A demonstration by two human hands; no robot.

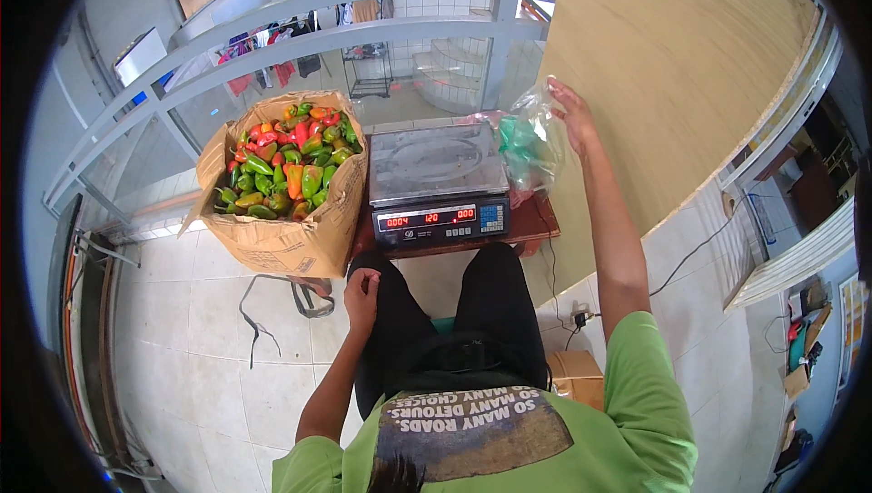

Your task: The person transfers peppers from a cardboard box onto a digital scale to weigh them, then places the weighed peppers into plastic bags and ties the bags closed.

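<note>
My right hand [572, 116] reaches out past the far right of the scale, its fingers closed on the top of a clear plastic bag [546, 121]. Beside that bag lies a green plastic bag [518, 139], with pinkish plastic under it. My left hand [361, 298] rests by my left thigh, fingers curled in, and nothing shows in it. Between my knees and the railing stands a digital weighing scale [436, 166] with a bare metal pan and lit red digits. To its left, a cardboard box [291, 243] is full of red, green and orange peppers [295, 166].
The scale sits on a low reddish-brown table [536, 231]. A grey metal railing [363, 25] runs behind, and a tall wooden panel [672, 66] stands at the right. A black strap [259, 311] lies on the tiled floor; a power plug [582, 319] and small carton [578, 379] are near my right leg.
</note>
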